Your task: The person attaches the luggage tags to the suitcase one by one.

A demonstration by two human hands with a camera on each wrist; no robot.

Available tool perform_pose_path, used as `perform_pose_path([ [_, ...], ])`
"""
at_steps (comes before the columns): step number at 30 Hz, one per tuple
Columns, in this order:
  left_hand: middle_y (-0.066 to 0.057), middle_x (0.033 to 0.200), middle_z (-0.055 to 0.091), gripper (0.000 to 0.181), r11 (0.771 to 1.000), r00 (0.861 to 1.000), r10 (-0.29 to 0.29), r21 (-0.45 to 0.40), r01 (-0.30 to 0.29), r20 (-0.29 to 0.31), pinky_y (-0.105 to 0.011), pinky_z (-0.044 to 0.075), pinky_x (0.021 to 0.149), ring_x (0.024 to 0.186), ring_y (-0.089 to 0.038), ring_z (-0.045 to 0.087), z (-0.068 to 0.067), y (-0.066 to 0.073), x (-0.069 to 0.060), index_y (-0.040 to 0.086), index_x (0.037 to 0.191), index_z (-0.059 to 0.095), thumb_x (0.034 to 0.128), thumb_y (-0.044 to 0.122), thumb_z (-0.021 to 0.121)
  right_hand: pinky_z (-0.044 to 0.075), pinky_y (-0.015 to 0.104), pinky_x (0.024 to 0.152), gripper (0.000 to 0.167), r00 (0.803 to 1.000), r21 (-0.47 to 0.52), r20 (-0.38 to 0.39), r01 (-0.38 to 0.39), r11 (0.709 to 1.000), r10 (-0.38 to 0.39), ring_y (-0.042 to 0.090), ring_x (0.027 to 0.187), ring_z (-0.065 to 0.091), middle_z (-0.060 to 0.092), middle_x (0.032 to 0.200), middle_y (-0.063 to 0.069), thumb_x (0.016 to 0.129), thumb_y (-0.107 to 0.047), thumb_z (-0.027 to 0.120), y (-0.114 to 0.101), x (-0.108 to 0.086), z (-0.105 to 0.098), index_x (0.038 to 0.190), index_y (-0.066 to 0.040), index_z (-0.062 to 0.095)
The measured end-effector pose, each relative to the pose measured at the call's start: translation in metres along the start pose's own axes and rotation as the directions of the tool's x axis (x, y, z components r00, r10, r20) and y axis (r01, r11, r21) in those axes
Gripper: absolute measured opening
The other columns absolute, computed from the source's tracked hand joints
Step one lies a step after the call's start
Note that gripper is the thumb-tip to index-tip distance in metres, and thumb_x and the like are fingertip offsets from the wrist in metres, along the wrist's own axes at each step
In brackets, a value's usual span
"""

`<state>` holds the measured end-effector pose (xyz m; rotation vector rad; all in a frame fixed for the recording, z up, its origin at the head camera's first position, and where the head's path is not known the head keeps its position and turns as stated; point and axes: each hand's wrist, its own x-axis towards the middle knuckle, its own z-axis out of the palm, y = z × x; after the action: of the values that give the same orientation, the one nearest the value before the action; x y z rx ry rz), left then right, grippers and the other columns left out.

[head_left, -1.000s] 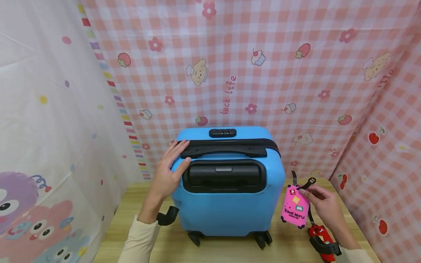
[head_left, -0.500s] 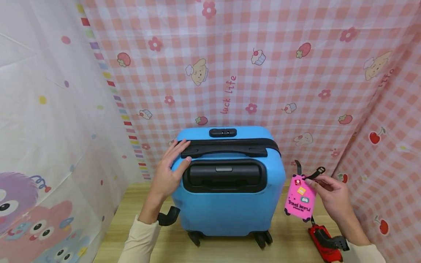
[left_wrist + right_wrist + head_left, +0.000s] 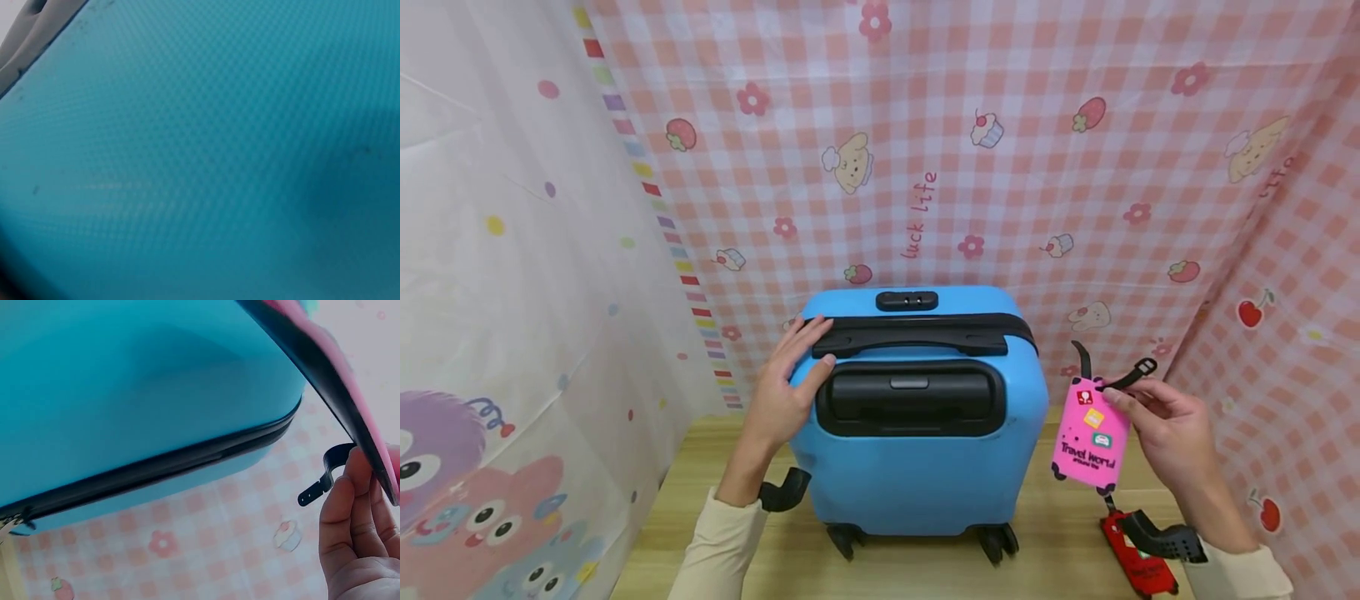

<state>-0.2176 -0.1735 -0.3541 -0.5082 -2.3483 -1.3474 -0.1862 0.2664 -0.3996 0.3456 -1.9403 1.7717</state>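
A blue hard-shell suitcase stands upright on its wheels, its black carry handle on top. My left hand rests with extended fingers on the suitcase's upper left corner, beside that handle. To the right of the suitcase, my right hand pinches a pink luggage tag at its top edge, near the black buckle strap. The tag hangs with its printed face towards the head camera. In the right wrist view the tag appears edge-on, with a free strap end showing by the fingers.
A red luggage tag lies on the wooden table below my right wrist, partly covered by a black wrist mount. A pink checked curtain hangs close behind the suitcase, and a white printed one on the left.
My right hand has moved rightwards and up with the pink luggage tag, away from the suitcase. The red tag is now more exposed. My left hand has stayed on the suitcase.
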Motion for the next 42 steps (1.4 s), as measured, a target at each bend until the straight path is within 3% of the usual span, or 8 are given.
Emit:
perform_pose_path([
  [8, 0.002, 0.154, 0.043, 0.045, 1.000, 1.000, -0.007, 0.009, 0.007, -0.002, -0.059, 0.016, 0.119, 0.151, -0.019, 0.021, 0.000, 0.000, -0.001, 0.026, 0.144, 0.053, 0.0999, 0.032, 0.058, 0.054, 0.015, 0.060, 0.011, 0.994, 0.116, 0.047, 0.093, 0.989, -0.099, 0.007, 0.068, 0.063, 0.073, 0.090, -0.001, 0.090, 0.016, 0.058, -0.018, 0.008, 0.006, 0.096, 0.013, 0.067],
  [16, 0.002, 0.154, 0.043, 0.045, 1.000, 1.000, -0.008, 0.005, 0.008, -0.003, -0.059, 0.016, 0.119, 0.151, -0.019, 0.020, -0.001, 0.000, -0.001, 0.026, 0.144, 0.053, 0.0997, 0.031, 0.058, 0.057, 0.019, 0.066, 0.016, 0.979, 0.313, 0.118, 0.123, 0.942, -0.167, 0.012, 0.082, 0.069, 0.073, 0.101, 0.007, 0.089, 0.022, 0.053, -0.038, 0.013, 0.017, 0.099, 0.017, 0.065],
  [20, 0.001, 0.155, 0.043, 0.045, 1.000, 1.000, -0.007, 0.000, 0.007, -0.005, -0.060, 0.015, 0.119, 0.151, -0.021, 0.020, -0.002, 0.000, -0.002, 0.026, 0.144, 0.053, 0.0996, 0.030, 0.059, 0.057, 0.020, 0.070, 0.017, 0.972, 0.304, 0.149, 0.133, 0.944, -0.184, 0.013, 0.085, 0.068, 0.072, 0.103, 0.007, 0.089, 0.022, 0.054, -0.051, 0.012, 0.024, 0.102, 0.018, 0.064],
  [25, 0.002, 0.155, 0.043, 0.045, 1.000, 1.000, -0.012, 0.008, 0.012, -0.006, -0.061, 0.015, 0.118, 0.151, -0.022, 0.020, -0.002, 0.001, -0.002, 0.026, 0.144, 0.053, 0.0994, 0.031, 0.059, 0.057, 0.019, 0.072, 0.018, 0.964, 0.221, 0.186, 0.145, 0.964, -0.188, 0.012, 0.086, 0.069, 0.071, 0.103, 0.005, 0.089, 0.020, 0.056, -0.063, 0.012, 0.034, 0.103, 0.015, 0.066],
  [34, 0.002, 0.155, 0.043, 0.045, 1.000, 1.000, -0.008, -0.001, 0.008, 0.006, -0.059, 0.015, 0.119, 0.151, -0.022, 0.020, 0.000, 0.002, -0.001, 0.026, 0.144, 0.053, 0.0997, 0.032, 0.058, 0.058, 0.021, 0.067, 0.014, 0.960, 0.093, 0.257, 0.094, 0.991, -0.115, 0.011, 0.079, 0.070, 0.072, 0.098, 0.003, 0.092, 0.010, 0.062, -0.075, 0.014, 0.051, 0.104, 0.011, 0.067],
  [42, 0.001, 0.155, 0.042, 0.046, 1.000, 1.000, -0.004, -0.004, 0.004, 0.008, -0.061, 0.015, 0.119, 0.151, -0.023, 0.019, 0.000, 0.000, -0.001, 0.025, 0.145, 0.053, 0.0996, 0.030, 0.059, 0.057, 0.023, 0.064, 0.014, 0.942, 0.122, 0.317, 0.078, 0.989, -0.114, 0.015, 0.073, 0.066, 0.073, 0.091, 0.004, 0.090, 0.011, 0.063, -0.078, 0.016, 0.071, 0.102, 0.008, 0.069],
])
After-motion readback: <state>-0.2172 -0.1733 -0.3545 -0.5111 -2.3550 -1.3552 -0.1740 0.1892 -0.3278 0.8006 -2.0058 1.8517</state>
